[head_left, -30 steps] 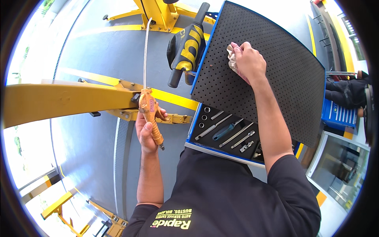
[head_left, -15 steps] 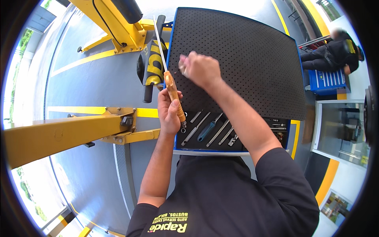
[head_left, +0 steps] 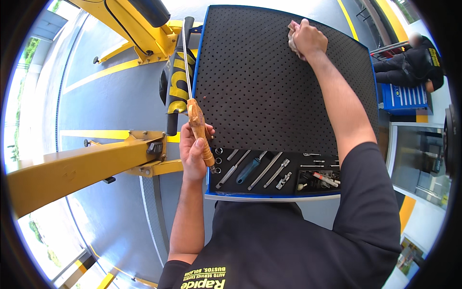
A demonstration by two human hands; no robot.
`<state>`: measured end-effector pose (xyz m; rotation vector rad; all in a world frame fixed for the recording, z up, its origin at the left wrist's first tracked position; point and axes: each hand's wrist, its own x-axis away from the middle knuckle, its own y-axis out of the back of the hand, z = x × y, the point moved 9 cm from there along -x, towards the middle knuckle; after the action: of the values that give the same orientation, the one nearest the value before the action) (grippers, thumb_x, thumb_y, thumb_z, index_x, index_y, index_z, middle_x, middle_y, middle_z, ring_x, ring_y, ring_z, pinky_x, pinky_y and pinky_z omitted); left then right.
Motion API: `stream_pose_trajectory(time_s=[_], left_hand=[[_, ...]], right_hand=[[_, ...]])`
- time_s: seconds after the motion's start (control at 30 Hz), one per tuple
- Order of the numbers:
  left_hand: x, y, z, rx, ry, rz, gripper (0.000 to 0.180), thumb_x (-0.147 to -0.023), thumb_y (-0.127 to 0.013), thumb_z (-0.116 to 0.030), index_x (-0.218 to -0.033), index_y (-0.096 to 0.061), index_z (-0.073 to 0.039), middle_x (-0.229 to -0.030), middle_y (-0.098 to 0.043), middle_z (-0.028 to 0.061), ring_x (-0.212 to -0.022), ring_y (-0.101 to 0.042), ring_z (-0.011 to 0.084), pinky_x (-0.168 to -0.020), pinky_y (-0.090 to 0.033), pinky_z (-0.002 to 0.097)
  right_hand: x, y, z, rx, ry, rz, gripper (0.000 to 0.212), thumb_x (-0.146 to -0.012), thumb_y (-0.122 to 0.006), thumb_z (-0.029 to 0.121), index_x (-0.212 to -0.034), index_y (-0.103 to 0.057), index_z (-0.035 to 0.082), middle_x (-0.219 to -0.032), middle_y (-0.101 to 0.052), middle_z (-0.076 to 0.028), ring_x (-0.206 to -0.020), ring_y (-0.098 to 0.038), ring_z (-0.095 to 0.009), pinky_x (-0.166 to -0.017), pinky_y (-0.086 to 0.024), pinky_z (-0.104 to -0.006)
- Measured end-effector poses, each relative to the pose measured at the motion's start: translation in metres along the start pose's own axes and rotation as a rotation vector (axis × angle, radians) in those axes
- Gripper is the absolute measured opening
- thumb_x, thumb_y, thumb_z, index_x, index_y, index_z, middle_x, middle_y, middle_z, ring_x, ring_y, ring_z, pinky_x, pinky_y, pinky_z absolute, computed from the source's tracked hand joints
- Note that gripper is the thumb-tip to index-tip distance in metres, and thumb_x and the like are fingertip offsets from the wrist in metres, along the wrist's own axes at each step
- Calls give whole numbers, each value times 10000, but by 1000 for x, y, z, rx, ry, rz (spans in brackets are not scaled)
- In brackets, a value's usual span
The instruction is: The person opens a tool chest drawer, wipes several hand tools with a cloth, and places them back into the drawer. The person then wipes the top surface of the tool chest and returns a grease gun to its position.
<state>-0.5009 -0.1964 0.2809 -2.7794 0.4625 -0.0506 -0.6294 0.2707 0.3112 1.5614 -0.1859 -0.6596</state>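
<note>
My left hand (head_left: 194,153) is wrapped round the amber handle of a long screwdriver-like tool (head_left: 196,123). Its thin metal shaft points away from me along the left edge of a blue tool cabinet (head_left: 193,77). Far out over the cabinet's black perforated top (head_left: 260,86), my right hand (head_left: 310,41) is closed on a crumpled pale rag (head_left: 292,41), bunched against the surface near the back edge. Nearer to me, an open drawer (head_left: 226,187) shows tools in dark foam, among them a blue-handled tool (head_left: 250,168) and a universal joint (head_left: 284,180).
Yellow lift arms (head_left: 82,168) and a yellow lift post (head_left: 125,29) stand at the left. A black-and-yellow padded piece (head_left: 180,82) sits against the cabinet's left side. At the far right, a person (head_left: 414,65) in dark clothes is beside another blue tool cabinet (head_left: 404,98).
My right hand has swept with the rag from the left part of the top to its far, right side. The screwdriver-like tool stays in my left hand; more of the drawer shows.
</note>
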Motion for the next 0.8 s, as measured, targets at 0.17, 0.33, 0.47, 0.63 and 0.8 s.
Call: stream_pose_trajectory(time_s=[0.17,0.33,0.47,0.63,0.8], left_hand=[[-1,0,-2,-39,2,-27,544,-980,-657,-379,-1353,-532,-3,-1182,-655,133,-1109,-634,200,-1048,-492,371],[-3,3,-1,-40,-33,-35,537,-979,-670,-396,-1322,-551,0,-1163,-667,133,-1084,-652,201,-1025,-510,369],[-5,8,6,-18,-10,-34,457,-1006,-629,-341,-1311,-554,-9,-1152,-675,125,-1070,-653,194,-1005,-516,363],[-7,5,6,4,-32,1,420,-1012,-606,-300,-1317,-554,-15,-1149,-676,120,-1053,-648,186,-995,-511,350],[-8,8,8,8,-16,17,396,-1028,-593,-290,-1317,-558,-21,-1144,-676,103,-1047,-644,168,-967,-508,335]], right_hand=[[-10,-13,17,-92,8,87,483,-1138,-417,482,-1136,-701,91,-999,-801,-149,-964,-793,-322,-814,-643,-487],[157,38,116,-455,353,268,502,-1149,-423,461,-990,-677,58,-854,-764,-149,-803,-780,-326,-784,-626,-508],[243,65,116,-706,395,538,423,-1111,-524,444,-1049,-696,63,-887,-752,-183,-836,-768,-351,-829,-608,-487],[234,71,46,-2368,-639,563,268,-1098,-571,257,-1220,-678,44,-1239,-723,-163,-1009,-744,-315,-925,-639,-465],[212,111,50,-2878,-32,602,271,-1084,-586,235,-1249,-670,38,-1232,-722,-189,-1136,-741,-337,-936,-661,-479]])
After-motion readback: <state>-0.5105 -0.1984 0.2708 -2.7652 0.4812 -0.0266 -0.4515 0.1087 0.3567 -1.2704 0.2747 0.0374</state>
